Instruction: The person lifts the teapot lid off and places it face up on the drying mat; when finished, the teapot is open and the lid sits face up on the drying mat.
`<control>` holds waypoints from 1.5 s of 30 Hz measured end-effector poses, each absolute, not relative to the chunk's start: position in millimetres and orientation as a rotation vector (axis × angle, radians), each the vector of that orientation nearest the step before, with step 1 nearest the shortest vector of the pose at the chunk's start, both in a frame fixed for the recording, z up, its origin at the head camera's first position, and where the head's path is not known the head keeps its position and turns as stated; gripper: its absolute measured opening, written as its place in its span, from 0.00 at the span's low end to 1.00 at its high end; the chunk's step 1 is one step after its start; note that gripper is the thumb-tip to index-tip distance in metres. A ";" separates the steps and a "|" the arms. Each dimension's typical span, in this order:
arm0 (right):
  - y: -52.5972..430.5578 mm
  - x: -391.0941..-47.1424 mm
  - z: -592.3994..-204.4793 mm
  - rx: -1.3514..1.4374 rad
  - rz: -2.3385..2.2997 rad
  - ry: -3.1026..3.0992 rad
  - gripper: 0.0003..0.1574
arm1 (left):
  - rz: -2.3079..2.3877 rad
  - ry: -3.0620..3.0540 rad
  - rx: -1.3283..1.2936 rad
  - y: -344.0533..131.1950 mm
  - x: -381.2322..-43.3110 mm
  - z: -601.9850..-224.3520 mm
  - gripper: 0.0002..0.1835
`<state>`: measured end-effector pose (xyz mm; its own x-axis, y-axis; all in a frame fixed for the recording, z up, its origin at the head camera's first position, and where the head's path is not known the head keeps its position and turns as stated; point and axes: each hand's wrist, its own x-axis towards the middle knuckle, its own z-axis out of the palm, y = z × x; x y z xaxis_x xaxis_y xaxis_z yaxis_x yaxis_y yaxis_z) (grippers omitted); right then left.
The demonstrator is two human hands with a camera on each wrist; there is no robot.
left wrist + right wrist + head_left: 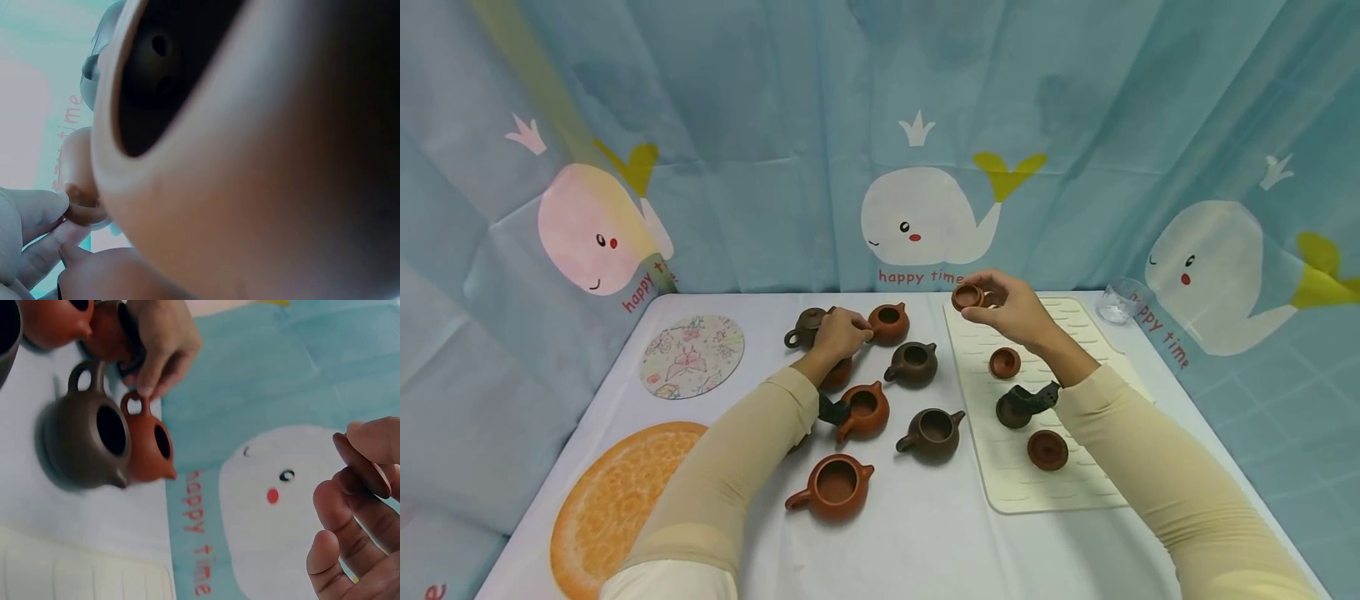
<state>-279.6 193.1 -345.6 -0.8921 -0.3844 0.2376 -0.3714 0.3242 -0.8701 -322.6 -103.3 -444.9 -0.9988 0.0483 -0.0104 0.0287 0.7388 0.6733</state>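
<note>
My left hand (844, 333) pinches the handle of a reddish-brown lidless teapot (891, 332) at the back of the table; in the left wrist view thumb and finger meet on that handle (84, 212). Raised over the far edge of the cream mat (1011, 492), my right hand (1015, 310) holds a small reddish-brown teapot lid (967, 297) between thumb and fingers. The right wrist view shows this lid (362, 465) edge-on, apart from the teapot. A dark brown open teapot (916, 364) stands just in front of the gripped one.
Several more teapots, including a dark one (934, 435) and a reddish one (835, 487), stand across the middle. On the mat lie more lids (1004, 363). A clear cup (1118, 304) stands back right; an orange-slice placemat (617, 492) and a patterned round mat (688, 358) lie left.
</note>
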 end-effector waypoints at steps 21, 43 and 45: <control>289.0 -285.9 -353.5 -0.421 -1.558 2.719 0.32 | 1.137 2.901 0.056 -106.2 -323.8 -445.3 0.05; 347.7 -299.2 -395.6 -0.099 -1.464 2.654 0.35 | 1.119 2.914 0.095 -103.0 -322.7 -445.9 0.06; 349.8 -300.5 -398.1 -0.077 -1.463 2.614 0.35 | 1.121 2.913 0.094 -103.3 -323.0 -445.3 0.06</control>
<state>-300.5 349.8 -398.1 -0.9882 -0.1154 -0.1010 0.0257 0.5247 -0.8509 -323.0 -103.3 -445.3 -0.9980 0.0628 0.0038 0.0491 0.7405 0.6702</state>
